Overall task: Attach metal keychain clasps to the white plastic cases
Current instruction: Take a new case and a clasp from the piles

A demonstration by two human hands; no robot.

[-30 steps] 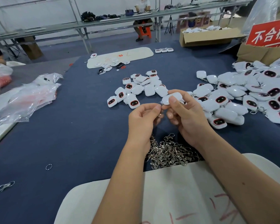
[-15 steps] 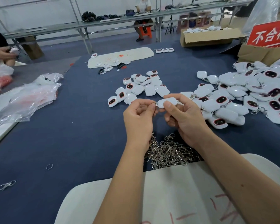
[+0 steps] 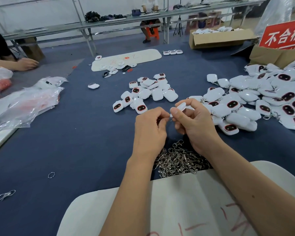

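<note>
My right hand (image 3: 196,123) pinches a white plastic case (image 3: 180,107) above the blue table, its narrow end turned toward my left hand (image 3: 151,132). The left fingertips are closed on a small metal clasp ring (image 3: 170,116) that touches the case's corner; most of the clasp is hidden in the fingers. A heap of loose metal clasps (image 3: 179,160) lies just under my wrists. A small group of white cases (image 3: 146,92) sits ahead, and a large pile of cases (image 3: 255,103) spreads to the right.
A white foam board (image 3: 177,206) lies at the near edge. Plastic bags (image 3: 24,103) lie at left, beside another person's hand (image 3: 26,63). A single case (image 3: 93,86), a loose ring (image 3: 51,175) and a stray clasp (image 3: 5,195) dot the cloth. Cardboard boxes (image 3: 220,38) and a red sign (image 3: 284,35) stand far right.
Both hands drifted slightly with the case, which turned more on edge. A case now lies on the cloth at left, and the other person's hand came down onto the table.
</note>
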